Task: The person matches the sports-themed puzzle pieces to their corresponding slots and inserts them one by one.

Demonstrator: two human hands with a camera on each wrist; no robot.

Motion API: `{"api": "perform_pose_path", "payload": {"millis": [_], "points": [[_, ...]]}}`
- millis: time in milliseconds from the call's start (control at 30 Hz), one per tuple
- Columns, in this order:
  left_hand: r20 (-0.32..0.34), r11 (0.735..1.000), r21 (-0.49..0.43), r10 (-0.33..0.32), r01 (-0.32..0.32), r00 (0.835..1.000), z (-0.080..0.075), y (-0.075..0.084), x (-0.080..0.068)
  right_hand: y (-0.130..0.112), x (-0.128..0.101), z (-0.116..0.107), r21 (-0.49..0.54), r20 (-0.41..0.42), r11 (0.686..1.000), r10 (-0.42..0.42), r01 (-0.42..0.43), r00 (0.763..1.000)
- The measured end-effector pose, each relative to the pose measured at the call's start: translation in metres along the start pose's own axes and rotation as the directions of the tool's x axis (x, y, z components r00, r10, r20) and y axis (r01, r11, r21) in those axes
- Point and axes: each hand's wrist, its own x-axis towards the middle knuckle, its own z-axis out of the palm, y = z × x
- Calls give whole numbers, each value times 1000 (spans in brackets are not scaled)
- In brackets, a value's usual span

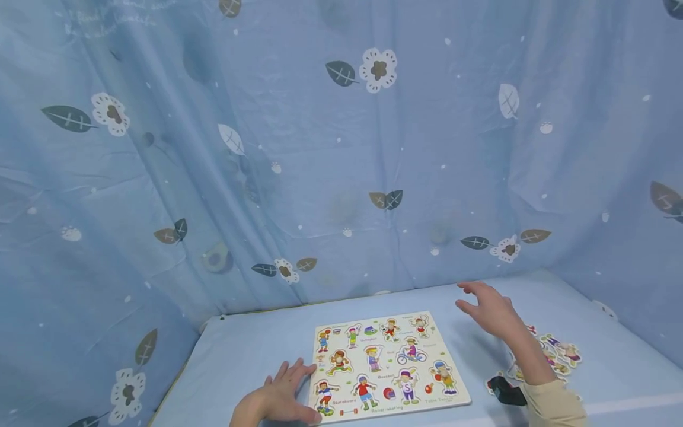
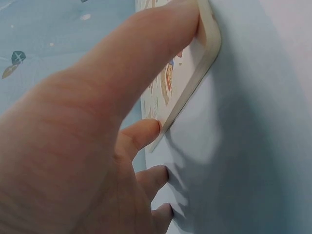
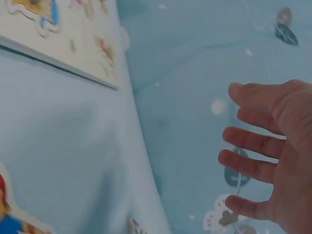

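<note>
A cream puzzle board [image 1: 386, 366] printed with cartoon children playing sports lies flat on the table. My left hand [image 1: 280, 396] touches its left edge, thumb at the near corner; in the left wrist view the thumb [image 2: 141, 44] presses on the board's rim and the other fingers are spread. My right hand [image 1: 493, 311] hovers above the table, right of the board, with nothing in it. From the right wrist camera its fingers [image 3: 253, 141] appear apart and loosely extended. Below the right forearm lies a pile of loose puzzle pieces [image 1: 562, 351], partly hidden by the arm.
A black object [image 1: 507, 391] sits at the right wrist, by the cream sleeve [image 1: 555, 406]. Blue curtains [image 1: 341, 178] with leaf and flower prints hang behind and beside the pale blue table [image 1: 256, 338]. One piece [image 3: 14, 219] shows at the right wrist view's lower left.
</note>
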Motion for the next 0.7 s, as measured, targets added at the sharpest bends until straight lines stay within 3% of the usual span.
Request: {"api": "perform_pose_path", "payload": {"millis": [167, 367, 500, 700], "points": [[13, 1000, -16, -12, 13, 1000, -1, 1, -1, 17, -8, -30, 53, -53, 998, 36, -33, 998], [0, 1000, -21, 1, -1, 1000, -2, 1, -1, 43, -23, -60, -23, -69, 978, 206, -208, 976], [-5, 1000, -24, 3, -3, 1000, -2, 1, 0, 70, -32, -72, -70, 4, 951, 303, -302, 953], [-5, 1000, -7, -7, 7, 1000, -2, 3, 0, 105, -41, -73, -86, 140, 936, 350, -341, 926]]}}
